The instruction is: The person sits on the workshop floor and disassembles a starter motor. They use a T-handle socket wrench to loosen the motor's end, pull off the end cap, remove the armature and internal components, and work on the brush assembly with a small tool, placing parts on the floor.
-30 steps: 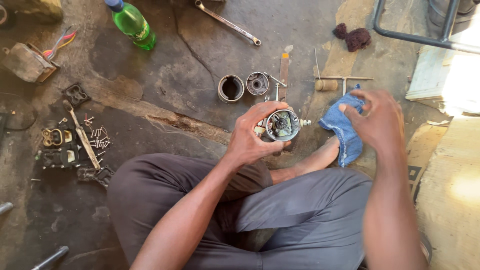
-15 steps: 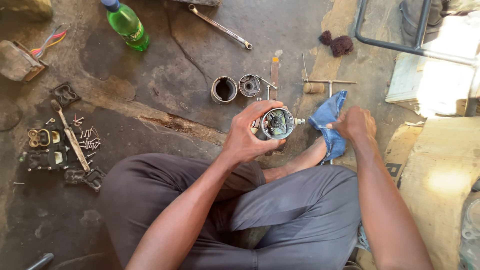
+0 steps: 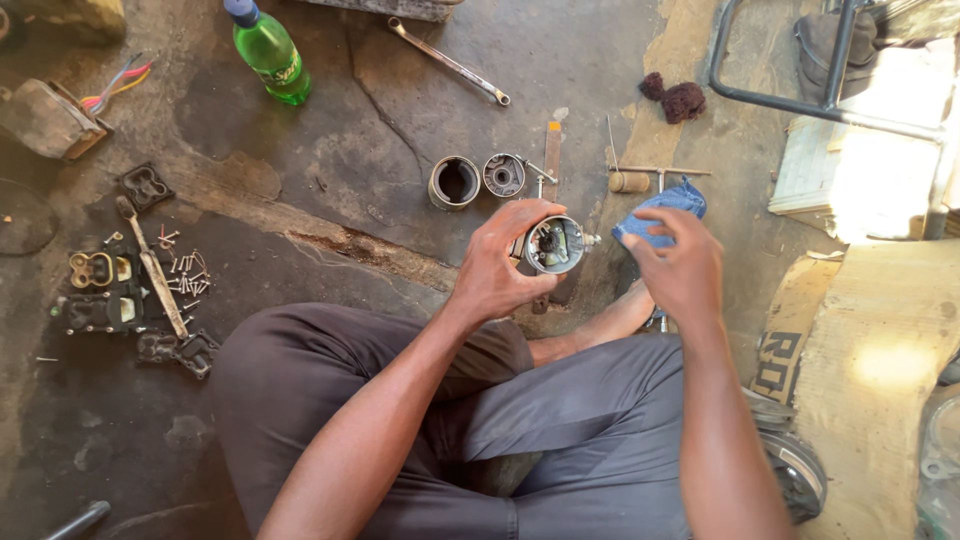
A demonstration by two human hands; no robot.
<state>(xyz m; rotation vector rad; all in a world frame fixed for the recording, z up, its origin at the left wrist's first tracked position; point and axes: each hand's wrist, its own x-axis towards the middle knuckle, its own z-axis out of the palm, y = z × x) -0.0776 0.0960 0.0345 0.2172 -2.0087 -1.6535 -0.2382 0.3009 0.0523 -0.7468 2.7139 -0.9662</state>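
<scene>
From the head camera, looking down on a person sitting cross-legged on a stained concrete floor [image 3: 400, 160]: the left hand [image 3: 505, 265] is wrapped around a round metal motor housing [image 3: 553, 245], fingers curled snugly about its rim so the open end faces up, just past the knees at the middle of the view. The right hand [image 3: 680, 265] sits at its three o'clock, fingers half bent and pinching a blue rag [image 3: 662, 212], which pokes out above the fingertips; rag and housing are near each other but apart.

At twelve o'clock from the housing stand a short metal cylinder [image 3: 454, 182] and, just beside it, a round end cap [image 3: 504, 174]. Further up lies a long spanner [image 3: 448, 62], and at eleven o'clock a green plastic bottle [image 3: 267, 50] with a blue top. At one o'clock a dark red wad of scouring wool [image 3: 675, 97] rests near a black tube frame [image 3: 800, 100].

Out at nine o'clock lie dark carburettor-like parts [image 3: 100, 295], a scatter of small screws [image 3: 185, 275] and a screwdriver [image 3: 152, 265] across them.
</scene>
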